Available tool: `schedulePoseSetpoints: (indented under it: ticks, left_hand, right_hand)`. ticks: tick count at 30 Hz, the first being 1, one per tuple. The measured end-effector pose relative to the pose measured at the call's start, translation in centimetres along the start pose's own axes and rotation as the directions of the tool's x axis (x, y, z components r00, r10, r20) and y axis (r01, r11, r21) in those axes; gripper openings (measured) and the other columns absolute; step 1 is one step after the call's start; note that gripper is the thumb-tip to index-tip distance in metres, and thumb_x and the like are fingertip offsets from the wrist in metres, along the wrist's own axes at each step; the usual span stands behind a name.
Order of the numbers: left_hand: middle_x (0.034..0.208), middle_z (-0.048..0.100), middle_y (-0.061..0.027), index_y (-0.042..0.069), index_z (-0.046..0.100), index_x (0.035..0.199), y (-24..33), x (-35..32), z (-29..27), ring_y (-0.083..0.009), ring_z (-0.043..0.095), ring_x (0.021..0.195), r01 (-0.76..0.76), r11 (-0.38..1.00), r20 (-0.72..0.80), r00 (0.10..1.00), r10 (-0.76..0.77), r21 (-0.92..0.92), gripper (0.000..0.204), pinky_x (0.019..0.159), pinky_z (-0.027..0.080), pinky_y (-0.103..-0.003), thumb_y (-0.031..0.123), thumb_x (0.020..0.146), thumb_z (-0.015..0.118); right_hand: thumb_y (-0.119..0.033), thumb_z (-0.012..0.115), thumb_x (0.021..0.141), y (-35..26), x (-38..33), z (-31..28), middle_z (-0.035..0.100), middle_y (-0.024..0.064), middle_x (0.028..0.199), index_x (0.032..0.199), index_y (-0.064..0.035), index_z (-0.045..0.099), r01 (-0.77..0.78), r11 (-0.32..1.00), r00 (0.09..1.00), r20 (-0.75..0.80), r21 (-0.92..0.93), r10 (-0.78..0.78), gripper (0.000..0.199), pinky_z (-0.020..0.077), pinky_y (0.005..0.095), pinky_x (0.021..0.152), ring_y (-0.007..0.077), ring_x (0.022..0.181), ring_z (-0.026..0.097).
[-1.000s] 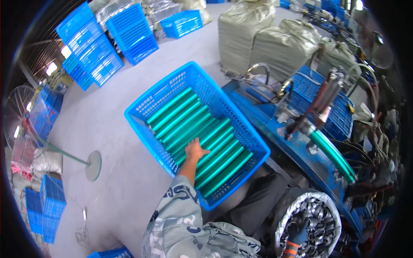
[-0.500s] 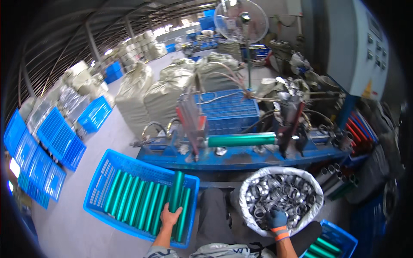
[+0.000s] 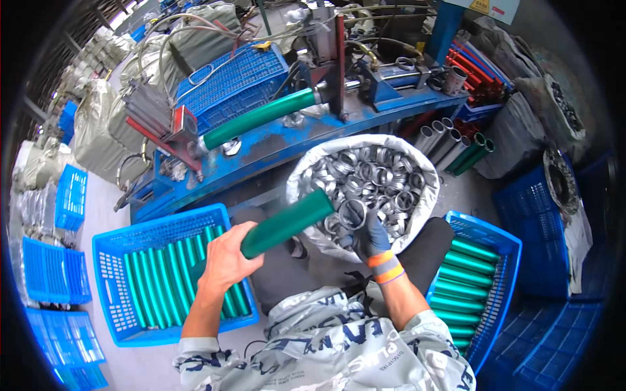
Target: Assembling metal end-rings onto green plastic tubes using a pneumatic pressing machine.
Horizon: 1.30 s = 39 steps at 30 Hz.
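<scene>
My bare left hand (image 3: 228,255) is wrapped round a green metal tube (image 3: 287,225), tilted up to the right above my lap. My right hand (image 3: 373,238), in a dark glove with an orange and grey cuff, grips a silver metal ring (image 3: 353,214) near the tube's open end; ring and tube are apart. Beneath the ring is a white-lined tub (image 3: 300,171) full of loose metal rings. At left, a blue crate (image 3: 104,247) holds a row of green tubes. Another blue crate (image 3: 512,260) of green tubes is at right.
A blue machine bench (image 3: 261,146) crosses in front of me, with a green tube (image 3: 261,118) held between its two ends. Silver, green and red tubes (image 3: 450,133) stand right of the tub. Blue crates (image 3: 55,270) line the far left; sacks (image 3: 107,133) stand behind the bench.
My left hand has lifted a green tube out of the left crate and brought it right. My right hand has come up from the tub's rings with one ring. The view has turned down and right.
</scene>
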<state>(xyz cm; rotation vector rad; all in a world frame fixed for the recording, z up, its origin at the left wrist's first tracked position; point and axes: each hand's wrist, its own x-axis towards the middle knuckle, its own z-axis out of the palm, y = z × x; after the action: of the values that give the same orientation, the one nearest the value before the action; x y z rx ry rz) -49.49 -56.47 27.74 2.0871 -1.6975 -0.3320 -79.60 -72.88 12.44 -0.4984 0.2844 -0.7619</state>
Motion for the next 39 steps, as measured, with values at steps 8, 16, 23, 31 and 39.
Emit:
schedulePoseSetpoints:
  ticks: [8, 16, 23, 31, 39]
  left_hand:
    - [0.102, 0.075, -0.0100, 0.015, 0.074, 0.128, -0.2, -1.8, -1.5, -0.0374, 0.075, 0.097, -0.066, 0.995, 0.105, 0.993, 0.058, 0.078, 0.058, 0.083, 0.061, -0.047, 0.011, 0.070, 0.082]
    - [0.100, 0.073, -0.0102, 0.016, 0.073, 0.130, -2.3, -1.9, -0.4, -0.0380, 0.074, 0.097, -0.044, 0.998, 0.141, 0.989, 0.036, 0.052, 0.059, 0.082, 0.060, -0.052, 0.014, 0.073, 0.082]
    - [0.100, 0.074, -0.0124, 0.012, 0.074, 0.134, -2.5, -1.6, 2.0, -0.0397, 0.074, 0.096, -0.074, 0.991, 0.064, 0.996, 0.067, 0.112, 0.065, 0.084, 0.061, -0.049, 0.013, 0.070, 0.084]
    - [0.124, 0.077, -0.0117, -0.002, 0.068, 0.139, -2.9, -2.5, 2.3, -0.0210, 0.074, 0.113, 0.061, 0.782, -0.175, 0.961, -0.214, -0.620, 0.069, 0.102, 0.058, -0.037, 0.022, 0.082, 0.096]
    - [0.136, 0.073, -0.0237, 0.002, 0.062, 0.147, -4.3, -3.8, 4.6, -0.0354, 0.072, 0.125, -0.211, 0.260, -0.312, 0.832, -0.458, -0.942, 0.065, 0.112, 0.057, -0.050, 0.045, 0.102, 0.080]
  right_hand:
    - [-0.005, 0.077, 0.099, -0.4, -0.8, 2.7, 0.057, 0.0149, 0.167, 0.176, 0.0031, 0.035, 0.130, 0.922, 0.988, 0.123, -0.365, -0.090, 0.089, 0.0496, 0.0391, 0.123, 0.0240, 0.145, 0.063]
    - [0.003, 0.083, 0.088, -1.1, -1.0, 5.1, 0.066, 0.0151, 0.158, 0.173, 0.0049, 0.041, 0.010, 0.875, 1.000, 0.015, -0.484, -0.003, 0.095, 0.0469, 0.0410, 0.124, 0.0253, 0.141, 0.065]
    - [0.007, 0.072, 0.096, -2.2, 0.9, 3.4, 0.070, 0.0078, 0.146, 0.172, 0.0020, 0.045, -0.080, 0.744, 0.997, -0.036, -0.664, 0.076, 0.081, 0.0540, 0.0277, 0.107, 0.0113, 0.123, 0.066]
    - [-0.028, 0.074, 0.104, -1.6, 9.7, -10.0, 0.080, 0.0224, 0.134, 0.159, -0.0047, 0.065, -0.183, 0.269, 0.911, -0.266, -0.946, -0.316, 0.060, 0.0601, 0.0450, 0.104, 0.0336, 0.124, 0.077]
    - [-0.034, 0.080, 0.099, 1.0, 10.2, -12.9, 0.071, 0.0176, 0.141, 0.133, -0.0149, 0.077, -0.193, -0.472, 0.934, -0.013, -0.860, -0.358, 0.039, 0.0633, 0.0531, 0.093, 0.0433, 0.110, 0.077]
